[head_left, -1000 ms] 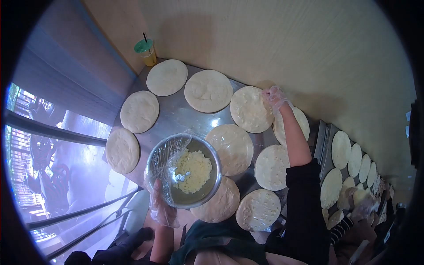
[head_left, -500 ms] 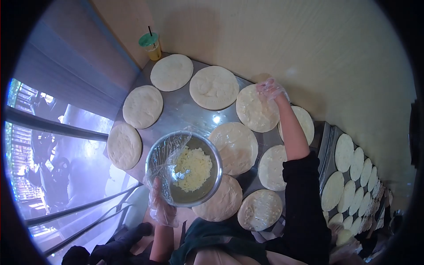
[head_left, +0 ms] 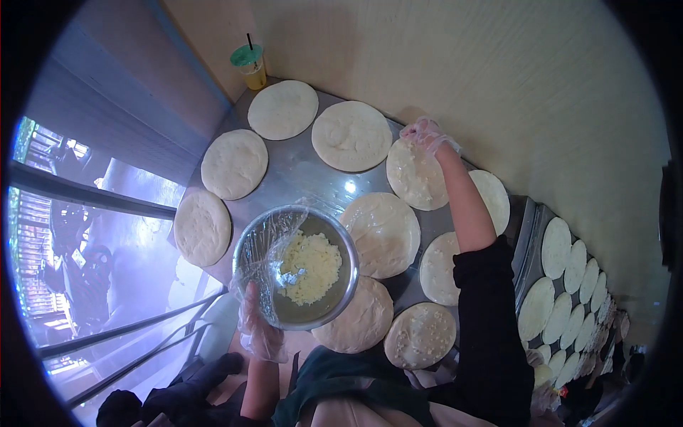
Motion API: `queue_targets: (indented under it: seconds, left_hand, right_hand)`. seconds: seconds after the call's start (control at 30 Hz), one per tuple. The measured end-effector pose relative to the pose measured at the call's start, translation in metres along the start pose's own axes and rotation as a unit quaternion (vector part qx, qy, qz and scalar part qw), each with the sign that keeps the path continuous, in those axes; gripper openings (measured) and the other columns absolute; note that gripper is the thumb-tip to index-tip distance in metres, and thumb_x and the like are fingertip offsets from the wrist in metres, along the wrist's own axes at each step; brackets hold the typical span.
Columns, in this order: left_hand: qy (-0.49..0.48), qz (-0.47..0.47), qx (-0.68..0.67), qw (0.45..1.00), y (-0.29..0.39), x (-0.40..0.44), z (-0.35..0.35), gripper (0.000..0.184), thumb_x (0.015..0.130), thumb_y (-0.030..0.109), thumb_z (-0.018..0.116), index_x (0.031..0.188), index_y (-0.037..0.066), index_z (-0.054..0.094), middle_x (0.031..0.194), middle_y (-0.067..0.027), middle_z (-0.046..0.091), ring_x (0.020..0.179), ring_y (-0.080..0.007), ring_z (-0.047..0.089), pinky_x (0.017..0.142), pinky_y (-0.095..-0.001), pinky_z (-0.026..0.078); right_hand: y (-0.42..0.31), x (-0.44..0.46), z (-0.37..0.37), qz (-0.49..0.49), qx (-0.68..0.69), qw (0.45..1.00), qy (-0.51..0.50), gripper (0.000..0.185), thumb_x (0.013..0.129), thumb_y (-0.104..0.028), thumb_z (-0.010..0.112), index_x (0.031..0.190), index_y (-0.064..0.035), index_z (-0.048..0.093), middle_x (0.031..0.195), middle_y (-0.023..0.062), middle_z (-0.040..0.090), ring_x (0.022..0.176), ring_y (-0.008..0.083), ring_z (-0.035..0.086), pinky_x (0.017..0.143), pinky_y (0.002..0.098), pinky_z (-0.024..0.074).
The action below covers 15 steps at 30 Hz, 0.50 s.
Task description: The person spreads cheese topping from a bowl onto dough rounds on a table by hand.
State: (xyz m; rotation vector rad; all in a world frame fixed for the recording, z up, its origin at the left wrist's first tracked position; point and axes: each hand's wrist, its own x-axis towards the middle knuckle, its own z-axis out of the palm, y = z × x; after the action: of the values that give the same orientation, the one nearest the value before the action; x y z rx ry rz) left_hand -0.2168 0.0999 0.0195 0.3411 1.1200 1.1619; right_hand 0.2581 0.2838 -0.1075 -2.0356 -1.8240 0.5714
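My left hand (head_left: 260, 327), in a clear plastic glove, grips the lower left side of a metal bowl (head_left: 350, 306). Crumbly pale-yellow shreds that look like grated cheese (head_left: 313, 270) lie in the bowl. Clear plastic wrap (head_left: 257, 267) covers the bowl's left part. My right hand (head_left: 425, 134), gloved too, is over the upper edge of a flat dough round (head_left: 417, 176) strewn with pale bits. Its fingers are bunched together, and what they hold is hidden. Below it lie a shiny dough round (head_left: 382, 235) and another with scattered bits (head_left: 420, 336).
Several plain dough rounds (head_left: 352, 136) lie along the metal table (head_left: 292, 178). A green-lidded cup with a straw (head_left: 250, 65) stands at the far corner by the wall. More rounds (head_left: 556, 248) cover a second surface at right. A window and metal bars (head_left: 135, 324) are at left.
My right hand has shifted slightly left along the dough round's upper edge, and its fingers have drawn together. The bowl stays in my left hand. The view has moved a little.
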Motion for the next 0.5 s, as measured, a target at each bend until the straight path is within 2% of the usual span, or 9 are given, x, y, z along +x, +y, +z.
queue_targets:
  seconds: [0.03, 0.07, 0.17, 0.23, 0.27, 0.33, 0.4, 0.5]
  left_hand:
    - [0.001, 0.0, -0.001, 1.0, 0.0, -0.001, 0.0, 0.038, 0.085, 0.029, 0.054, 0.112, 0.002, 0.048, 0.097, -0.0075, 0.058, 0.084, -0.0154, 0.058, 0.072, -0.0279, 0.049]
    - [0.001, -0.002, -0.001, 1.0, 0.002, -0.001, 0.001, 0.038, 0.085, 0.029, 0.054, 0.112, 0.002, 0.048, 0.097, -0.0075, 0.058, 0.083, -0.0153, 0.058, 0.072, -0.0276, 0.049]
    - [0.003, 0.0, 0.0, 1.0, 0.003, -0.001, 0.001, 0.038, 0.086, 0.029, 0.053, 0.112, 0.002, 0.048, 0.096, -0.0073, 0.058, 0.083, -0.0152, 0.058, 0.072, -0.0272, 0.049]
    - [0.006, 0.005, 0.001, 1.0, 0.004, -0.001, -0.003, 0.038, 0.086, 0.029, 0.053, 0.112, 0.002, 0.048, 0.096, -0.0072, 0.058, 0.083, -0.0152, 0.058, 0.072, -0.027, 0.049]
    - [0.005, 0.003, -0.004, 1.0, 0.004, 0.0, -0.006, 0.038, 0.086, 0.029, 0.053, 0.112, 0.002, 0.048, 0.096, -0.0073, 0.058, 0.083, -0.0151, 0.058, 0.072, -0.0268, 0.049]
    - [0.003, 0.0, -0.009, 1.0, 0.005, 0.0, -0.012, 0.037, 0.086, 0.029, 0.053, 0.112, 0.002, 0.048, 0.096, -0.0073, 0.058, 0.083, -0.015, 0.058, 0.071, -0.0266, 0.049]
    - [0.002, 0.074, 0.095, 0.993, 0.004, -0.003, -0.018, 0.038, 0.086, 0.029, 0.053, 0.112, 0.002, 0.048, 0.096, -0.0073, 0.058, 0.082, -0.0146, 0.058, 0.071, -0.0262, 0.049]
    - [0.031, 0.074, 0.087, 0.993, 0.008, -0.006, -0.022, 0.038, 0.086, 0.029, 0.054, 0.111, 0.002, 0.048, 0.095, -0.0069, 0.058, 0.081, -0.0142, 0.058, 0.07, -0.0257, 0.049]
  right_hand:
    - [-0.002, -0.001, 0.002, -0.04, 0.031, 0.999, -0.006, 0.013, 0.07, -0.016, 0.057, 0.075, -0.0085, 0.067, 0.077, 0.0104, 0.065, 0.073, 0.0221, 0.062, 0.066, 0.0313, 0.0474]
    - [-0.009, -0.004, 0.003, -0.04, 0.03, 0.999, -0.007, 0.013, 0.07, -0.016, 0.057, 0.075, -0.0085, 0.067, 0.077, 0.0104, 0.065, 0.073, 0.0221, 0.062, 0.066, 0.0313, 0.0474]
    - [-0.03, -0.008, 0.001, -0.038, -0.05, 0.997, -0.04, 0.013, 0.072, -0.016, 0.056, 0.075, -0.0094, 0.067, 0.077, 0.0109, 0.065, 0.074, 0.0232, 0.062, 0.068, 0.0314, 0.0472]
    - [-0.041, -0.009, -0.002, 0.049, -0.158, 0.981, -0.101, 0.015, 0.073, -0.016, 0.054, 0.075, -0.0086, 0.066, 0.077, 0.0127, 0.064, 0.073, 0.0242, 0.062, 0.068, 0.0317, 0.047]
    - [-0.036, -0.01, 0.001, 0.049, -0.158, 0.981, -0.101, 0.015, 0.073, -0.016, 0.054, 0.075, -0.0086, 0.066, 0.077, 0.0127, 0.064, 0.073, 0.0242, 0.062, 0.068, 0.0317, 0.047]
    - [-0.013, -0.017, 0.009, -0.023, -0.106, 0.994, -0.005, 0.017, 0.074, -0.019, 0.053, 0.075, -0.0076, 0.066, 0.075, 0.0145, 0.063, 0.07, 0.0242, 0.061, 0.065, 0.0332, 0.0466]
    - [-0.015, -0.035, 0.0, -0.024, -0.07, 0.997, -0.015, 0.017, 0.073, -0.02, 0.054, 0.075, -0.0077, 0.066, 0.075, 0.014, 0.063, 0.07, 0.0238, 0.062, 0.065, 0.0335, 0.0468]
    - [-0.016, -0.057, -0.001, -0.005, -0.039, 0.998, -0.054, 0.017, 0.072, -0.022, 0.057, 0.075, -0.0086, 0.066, 0.076, 0.0123, 0.064, 0.072, 0.0229, 0.062, 0.066, 0.0339, 0.0473]
